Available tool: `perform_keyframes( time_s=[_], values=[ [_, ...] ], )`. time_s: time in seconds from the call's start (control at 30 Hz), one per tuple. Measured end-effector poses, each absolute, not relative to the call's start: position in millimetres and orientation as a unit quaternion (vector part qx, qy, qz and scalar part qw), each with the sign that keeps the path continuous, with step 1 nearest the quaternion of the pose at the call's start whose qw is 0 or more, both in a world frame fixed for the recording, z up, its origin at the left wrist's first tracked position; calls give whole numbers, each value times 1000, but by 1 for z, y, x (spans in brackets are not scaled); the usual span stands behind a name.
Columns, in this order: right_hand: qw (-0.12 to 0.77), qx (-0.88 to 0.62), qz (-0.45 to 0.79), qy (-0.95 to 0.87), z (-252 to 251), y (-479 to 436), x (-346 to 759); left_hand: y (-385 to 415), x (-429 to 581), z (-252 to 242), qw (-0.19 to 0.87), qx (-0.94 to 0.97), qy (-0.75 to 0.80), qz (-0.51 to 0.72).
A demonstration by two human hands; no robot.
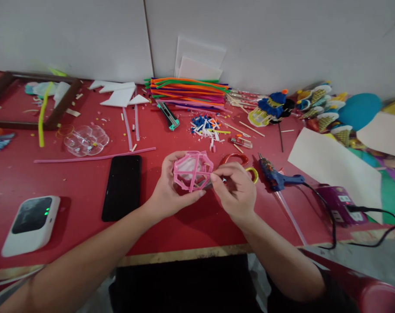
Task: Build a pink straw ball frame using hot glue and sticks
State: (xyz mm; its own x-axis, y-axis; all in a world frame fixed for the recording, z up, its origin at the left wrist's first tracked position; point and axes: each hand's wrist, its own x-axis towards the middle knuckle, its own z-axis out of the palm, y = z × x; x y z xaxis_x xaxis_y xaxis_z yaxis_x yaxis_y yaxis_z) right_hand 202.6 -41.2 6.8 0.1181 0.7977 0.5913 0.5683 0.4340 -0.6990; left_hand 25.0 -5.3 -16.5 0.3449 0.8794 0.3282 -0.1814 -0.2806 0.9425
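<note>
Your left hand (169, 193) is wrapped around the left side of a little pink frame (194, 173), with the thumb along its near edge. Your right hand (238, 193) pinches the frame's right edge between thumb and finger. The frame is up off the red surface (197, 237), in the middle. Something whitish shows inside it, but it is too blurry to name. A black phone (122, 188) lies to the left of your hands, and a blue glue gun (275, 174) lies to the right. On the far side sits a big pile of colorful fuzzy sticks (189, 92).
</note>
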Motion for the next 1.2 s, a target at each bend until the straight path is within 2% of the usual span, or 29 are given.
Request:
perform_keyframes(
  time_s=[0.9,1.2],
  values=[
    [547,-532,243,-599,9,-40,203,-6,24,-11,559,604,290,488],
    [562,-517,338,-551,3,-35,205,-5,26,-13,557,615,269,490]
  ],
)
